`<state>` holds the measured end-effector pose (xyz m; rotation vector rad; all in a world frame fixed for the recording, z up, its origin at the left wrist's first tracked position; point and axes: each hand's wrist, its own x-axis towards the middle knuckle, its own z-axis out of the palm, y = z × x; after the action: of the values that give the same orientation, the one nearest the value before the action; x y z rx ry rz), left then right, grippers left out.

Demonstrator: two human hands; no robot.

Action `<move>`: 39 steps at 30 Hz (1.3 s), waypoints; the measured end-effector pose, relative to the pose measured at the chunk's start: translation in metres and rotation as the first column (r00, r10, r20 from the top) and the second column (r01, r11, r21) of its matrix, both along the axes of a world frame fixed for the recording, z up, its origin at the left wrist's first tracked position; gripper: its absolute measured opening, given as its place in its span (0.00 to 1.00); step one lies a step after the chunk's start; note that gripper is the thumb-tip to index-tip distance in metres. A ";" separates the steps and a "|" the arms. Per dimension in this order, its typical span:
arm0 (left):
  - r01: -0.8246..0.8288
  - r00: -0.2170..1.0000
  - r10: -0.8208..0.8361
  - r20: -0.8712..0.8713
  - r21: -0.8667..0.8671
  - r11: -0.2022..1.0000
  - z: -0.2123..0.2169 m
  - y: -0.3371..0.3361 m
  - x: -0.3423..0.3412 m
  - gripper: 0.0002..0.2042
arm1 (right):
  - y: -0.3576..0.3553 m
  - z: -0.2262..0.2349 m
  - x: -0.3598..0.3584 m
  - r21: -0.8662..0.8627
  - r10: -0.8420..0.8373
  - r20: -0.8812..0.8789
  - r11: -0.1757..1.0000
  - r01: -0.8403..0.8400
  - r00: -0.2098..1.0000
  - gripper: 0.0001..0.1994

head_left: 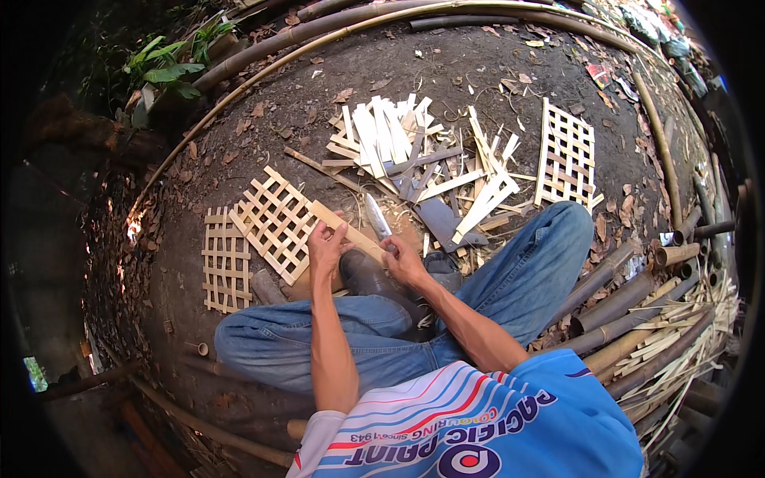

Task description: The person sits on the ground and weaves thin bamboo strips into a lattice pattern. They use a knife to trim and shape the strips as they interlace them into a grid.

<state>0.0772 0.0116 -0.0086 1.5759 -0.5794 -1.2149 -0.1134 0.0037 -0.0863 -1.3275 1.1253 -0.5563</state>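
Observation:
My left hand point(327, 247) is closed around a flat, pale bamboo slat point(357, 236), which slants down to the right in front of my shins. In my right hand point(405, 262) is a knife point(376, 215), its bright blade pointing up and away from me. The right hand's fingers are by the slat's lower end; whether they also touch it I cannot tell. Just left of my left hand, a woven bamboo lattice panel point(275, 221) leans at a tilt, partly over another lattice panel point(226, 267).
Beyond my feet lies a heap of split bamboo strips point(381, 135), with loose strips point(486, 203) on its right. A third lattice panel point(566, 155) rests beyond my right knee. Cut bamboo poles point(613, 301) and thin shavings point(677, 350) crowd the right side. Leaf litter covers the soil.

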 end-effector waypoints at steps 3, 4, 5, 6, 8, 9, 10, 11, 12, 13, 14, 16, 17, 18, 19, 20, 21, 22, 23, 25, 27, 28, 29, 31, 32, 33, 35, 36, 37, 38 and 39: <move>0.052 0.988 -0.047 0.148 -0.029 0.998 -0.010 0.001 -0.004 0.14 | -0.001 0.003 0.000 0.104 0.026 -0.013 0.994 -0.024 1.000 0.12; 0.002 0.988 0.002 0.152 -0.026 1.000 -0.013 0.002 -0.005 0.14 | -0.001 0.006 -0.002 0.150 0.037 -0.027 0.988 -0.032 0.999 0.13; -0.044 0.987 0.048 0.155 -0.023 0.999 -0.015 0.001 -0.007 0.13 | -0.001 0.009 -0.004 0.195 0.044 -0.041 0.980 -0.036 0.998 0.13; -0.091 0.983 0.094 0.158 -0.021 0.996 -0.017 -0.001 -0.007 0.12 | 0.000 0.008 -0.003 0.031 -0.006 -0.139 0.999 0.011 0.990 0.16; -0.205 0.969 0.214 0.122 -0.083 0.975 -0.018 -0.002 -0.001 0.11 | 0.003 0.003 0.000 -0.305 -0.150 -0.298 0.951 0.055 0.943 0.21; -0.261 0.957 0.272 0.102 -0.113 0.959 -0.019 -0.002 0.003 0.10 | 0.008 -0.002 -0.002 -0.298 -0.130 -0.383 0.954 0.010 0.915 0.24; -0.310 0.940 0.321 0.117 -0.102 0.945 -0.021 -0.002 0.006 0.09 | 0.014 -0.006 -0.006 -0.288 -0.108 -0.465 0.957 -0.034 0.879 0.27; -0.364 0.918 0.373 0.135 -0.089 0.927 -0.021 0.000 0.009 0.09 | 0.017 -0.003 -0.008 -0.271 -0.082 -0.543 0.959 -0.082 0.836 0.30; -0.417 0.893 0.424 0.153 -0.078 0.906 -0.021 0.002 0.011 0.08 | 0.018 -0.001 -0.011 -0.188 0.002 -0.568 0.973 -0.132 0.823 0.31; -0.418 0.877 0.430 0.214 -0.104 0.903 -0.023 0.006 0.009 0.08 | 0.019 0.001 -0.014 -0.102 0.088 -0.587 0.978 -0.181 0.805 0.33; -0.443 0.873 0.454 0.178 -0.100 0.891 -0.027 0.006 0.007 0.07 | 0.018 0.007 -0.016 -0.019 0.167 -0.598 0.975 -0.222 0.784 0.34; -0.492 0.860 0.499 0.105 -0.090 0.866 -0.035 0.006 0.002 0.07 | 0.018 -0.008 -0.012 -0.027 0.132 -0.579 0.983 -0.180 0.805 0.32; -0.507 0.845 0.517 0.135 -0.103 0.856 -0.038 0.006 -0.002 0.07 | 0.017 -0.008 -0.009 -0.028 0.117 -0.570 0.986 -0.162 0.813 0.31; -0.530 0.831 0.539 0.137 -0.098 0.842 -0.040 0.004 -0.007 0.07 | 0.016 -0.007 -0.007 -0.032 0.076 -0.581 0.993 -0.116 0.810 0.29; -0.552 0.817 0.560 0.139 -0.094 0.828 -0.043 0.002 -0.011 0.07 | 0.015 -0.006 -0.004 -0.037 0.035 -0.593 0.997 -0.071 0.805 0.28; -0.575 0.801 0.581 0.141 -0.088 0.813 -0.047 0.002 -0.012 0.07 | 0.014 -0.002 -0.002 -0.041 -0.005 -0.604 0.999 -0.026 0.797 0.27; -0.588 0.777 0.594 0.211 -0.094 0.803 -0.051 0.003 -0.011 0.06 | 0.013 0.003 -0.003 0.000 0.040 -0.555 0.999 -0.048 0.831 0.26; -0.582 0.778 0.582 0.239 -0.076 0.809 -0.053 0.007 -0.009 0.06 | 0.011 0.008 -0.003 0.039 0.083 -0.502 0.997 -0.073 0.861 0.25; -0.570 0.783 0.563 0.264 -0.059 0.820 -0.051 0.008 -0.008 0.06 | 0.009 0.009 -0.004 0.075 0.117 -0.447 0.993 -0.093 0.887 0.24; -0.539 0.793 0.523 0.311 -0.042 0.842 -0.050 0.007 -0.010 0.06 | 0.010 0.008 0.000 0.026 0.173 -0.325 0.984 -0.175 0.930 0.25; -0.502 0.803 0.480 0.353 -0.035 0.864 -0.041 0.003 -0.019 0.06 | 0.020 0.007 0.008 -0.085 0.190 -0.185 0.974 -0.208 0.964 0.25; -0.477 0.777 0.461 0.430 -0.078 0.876 -0.048 0.002 -0.019 0.06 | 0.023 0.007 0.013 -0.068 0.184 -0.179 0.978 -0.199 0.966 0.24; -0.456 0.735 0.449 0.508 -0.119 0.882 -0.054 0.005 -0.015 0.06 | 0.027 0.015 0.020 -0.051 0.190 -0.168 0.978 -0.201 0.967 0.23; -0.434 0.705 0.437 0.558 -0.148 0.889 -0.064 0.012 -0.010 0.07 | 0.031 0.015 0.026 -0.046 0.177 -0.206 0.981 -0.190 0.962 0.22; -0.449 0.733 0.454 0.507 -0.142 0.882 -0.059 0.009 -0.015 0.07 | 0.025 0.008 0.022 -0.018 0.174 -0.250 0.983 -0.185 0.952 0.23; -0.467 0.754 0.474 0.454 -0.135 0.874 -0.054 0.008 -0.019 0.07 | 0.018 0.001 0.017 0.009 0.176 -0.293 0.983 -0.182 0.940 0.23; -0.478 0.783 0.488 0.386 -0.130 0.869 -0.047 0.008 -0.023 0.08 | 0.014 -0.004 0.008 -0.028 0.140 -0.336 0.987 -0.158 0.931 0.24; -0.466 0.785 0.473 0.401 -0.121 0.876 -0.045 0.007 -0.023 0.08 | 0.014 -0.003 0.008 -0.026 0.168 -0.313 0.982 -0.185 0.935 0.24; -0.454 0.786 0.456 0.417 -0.111 0.884 -0.044 0.004 -0.022 0.07 | 0.014 -0.002 0.006 -0.025 0.195 -0.290 0.977 -0.211 0.937 0.24; -0.442 0.786 0.441 0.433 -0.106 0.891 -0.040 0.002 -0.023 0.07 | 0.013 0.002 0.005 -0.030 0.221 -0.263 0.971 -0.236 0.939 0.25; -0.446 0.790 0.448 0.419 -0.110 0.888 -0.041 0.002 -0.024 0.07 | 0.013 -0.004 0.004 -0.008 0.209 -0.301 0.975 -0.221 0.931 0.25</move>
<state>0.0535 0.0138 -0.0492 1.8618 -0.4443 -0.4992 -0.1093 0.0168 -0.0903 -1.5856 1.1956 -0.2216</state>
